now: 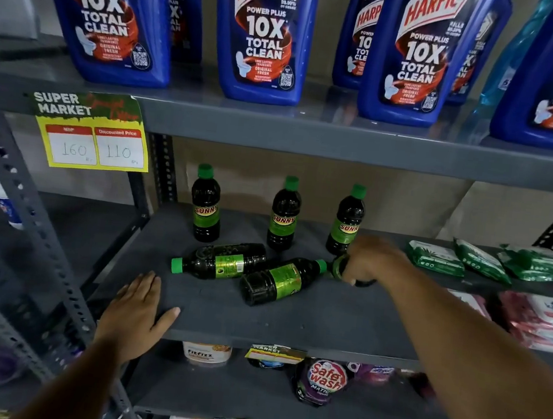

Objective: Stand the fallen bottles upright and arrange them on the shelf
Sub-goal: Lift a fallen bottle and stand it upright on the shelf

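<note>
On the grey middle shelf (pixel 290 321) three dark Sunny bottles with green caps stand upright at the back: left (pixel 205 204), middle (pixel 284 214), right (pixel 346 222). In front of them two more lie on their sides: one (pixel 219 260) with its cap pointing left, another (pixel 281 278) with its cap pointing right. My right hand (pixel 371 259) is closed around a third fallen bottle (pixel 340 268), mostly hidden under my fingers. My left hand (pixel 137 310) rests flat on the shelf's front left edge, fingers apart.
Large blue Harpic bottles (pixel 267 36) line the shelf above. A yellow price tag (pixel 92 133) hangs from its edge. Green packs (pixel 435 258) and pink packs (pixel 545 319) lie to the right. A perforated upright (pixel 26 215) stands left. Detergent pouches (pixel 324 380) sit below.
</note>
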Demonstrator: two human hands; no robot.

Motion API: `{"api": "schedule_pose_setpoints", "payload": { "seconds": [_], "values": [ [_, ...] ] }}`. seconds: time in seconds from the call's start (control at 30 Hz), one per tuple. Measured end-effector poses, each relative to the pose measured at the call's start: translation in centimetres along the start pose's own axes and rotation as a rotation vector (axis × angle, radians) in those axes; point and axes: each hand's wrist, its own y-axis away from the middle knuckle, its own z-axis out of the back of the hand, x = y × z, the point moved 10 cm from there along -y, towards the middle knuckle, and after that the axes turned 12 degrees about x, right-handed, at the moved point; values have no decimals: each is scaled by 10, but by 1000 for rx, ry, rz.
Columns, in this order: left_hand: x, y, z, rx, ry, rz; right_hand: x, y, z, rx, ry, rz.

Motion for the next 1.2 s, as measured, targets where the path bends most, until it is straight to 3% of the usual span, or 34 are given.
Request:
{"api": "schedule_pose_setpoints", "payload": {
  "seconds": [0.1,0.27,0.6,0.7,0.83,1.07,1.2],
  "values": [
    [1,-1,-2,-1,-7,6,1,-4,35,-149,-133,12],
    [3,-4,-3,3,-5,13,-5,-3,73,-470,-142,15],
    [3,-4,-1,-8,-10,24,-30,-17,78,-665,-279,66],
    [1,-3,0,-5,-3,28,-41,-19,61,-724,-422,64],
    [2,-3,-1,3,7,26,-58,-24,21,-755,-782,85],
    [0,0,2,0,22,20,-62,-47,-27,-698,-1115,221],
    [-1,1,3,-2,15,18,-55,-54,-26,-649,-1080,306]
  ]
}}
